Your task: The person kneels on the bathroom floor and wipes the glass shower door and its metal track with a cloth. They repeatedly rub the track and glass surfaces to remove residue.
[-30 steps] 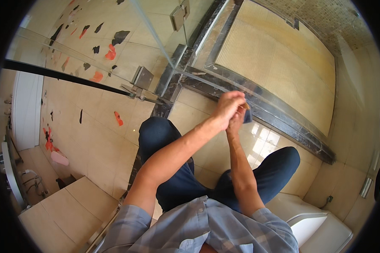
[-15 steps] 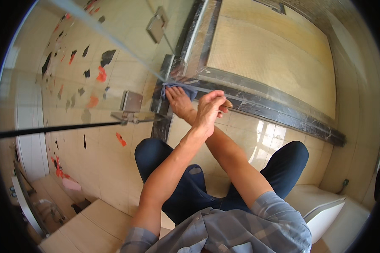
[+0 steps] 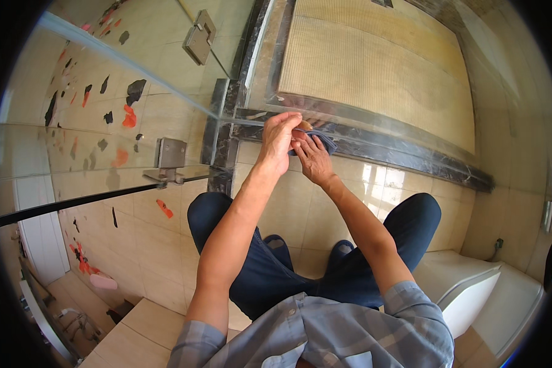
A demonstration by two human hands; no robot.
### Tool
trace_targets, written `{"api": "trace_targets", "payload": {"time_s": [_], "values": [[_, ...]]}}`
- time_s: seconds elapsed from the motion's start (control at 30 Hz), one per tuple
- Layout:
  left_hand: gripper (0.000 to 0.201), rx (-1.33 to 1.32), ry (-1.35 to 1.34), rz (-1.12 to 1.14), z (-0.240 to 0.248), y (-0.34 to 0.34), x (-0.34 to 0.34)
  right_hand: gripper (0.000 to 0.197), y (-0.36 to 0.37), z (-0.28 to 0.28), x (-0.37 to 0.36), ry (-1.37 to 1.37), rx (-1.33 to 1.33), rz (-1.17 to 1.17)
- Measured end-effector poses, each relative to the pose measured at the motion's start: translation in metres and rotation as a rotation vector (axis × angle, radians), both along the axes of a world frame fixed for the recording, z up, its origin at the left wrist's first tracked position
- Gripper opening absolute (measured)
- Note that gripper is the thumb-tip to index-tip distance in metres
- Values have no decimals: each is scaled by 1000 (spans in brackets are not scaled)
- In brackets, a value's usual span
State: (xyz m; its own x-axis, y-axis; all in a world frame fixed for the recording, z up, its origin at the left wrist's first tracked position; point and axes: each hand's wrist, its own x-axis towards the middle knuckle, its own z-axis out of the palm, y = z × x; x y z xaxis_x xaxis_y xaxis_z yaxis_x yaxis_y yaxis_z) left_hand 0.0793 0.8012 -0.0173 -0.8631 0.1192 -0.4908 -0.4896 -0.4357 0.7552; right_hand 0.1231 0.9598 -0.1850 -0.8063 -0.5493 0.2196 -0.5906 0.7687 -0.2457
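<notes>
A dark blue cloth [image 3: 327, 141] lies on the black marble curb [image 3: 374, 146], bunched against the foot of a glass panel. My right hand [image 3: 314, 158] is on it, fingers stretched forward and pressing the cloth. Just left of it, my left hand [image 3: 276, 142] is raised over the curb with its fingers curled together. A small brownish thing [image 3: 304, 126] shows by those fingertips; what it is I cannot make out. The two hands are very close, with the fingertips almost meeting.
A glass door with metal hinges [image 3: 170, 153] stands to the left. Beyond the curb lies a ribbed beige shower floor [image 3: 374, 73]. Red and black fish-like patches [image 3: 135, 92] mark the left-hand surface. A white toilet [image 3: 466, 300] is close at my right, beside my knee.
My right hand has slid the cloth rightward along the curb from the glass corner. My left hand has shifted left, so my forearms are no longer crossed. The view has moved slightly.
</notes>
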Motion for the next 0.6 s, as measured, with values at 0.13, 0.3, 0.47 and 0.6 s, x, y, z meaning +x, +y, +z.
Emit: {"api": "trace_targets", "payload": {"time_s": [0.13, 0.3, 0.47, 0.6], "values": [[19, -184, 47, -181, -2, 8, -1, 49, -24, -4, 7, -75, -7, -81], [30, -326, 49, -238, -15, 33, -1, 51, -68, -12, -4, -60, -447, -49], [29, -377, 56, -332, -30, 50, -2, 36, -63, -29, -14, -103, -239, 31], [25, -382, 54, -352, -43, 43, -8, 33, -17, -6, -7, -144, -67, 55]]}}
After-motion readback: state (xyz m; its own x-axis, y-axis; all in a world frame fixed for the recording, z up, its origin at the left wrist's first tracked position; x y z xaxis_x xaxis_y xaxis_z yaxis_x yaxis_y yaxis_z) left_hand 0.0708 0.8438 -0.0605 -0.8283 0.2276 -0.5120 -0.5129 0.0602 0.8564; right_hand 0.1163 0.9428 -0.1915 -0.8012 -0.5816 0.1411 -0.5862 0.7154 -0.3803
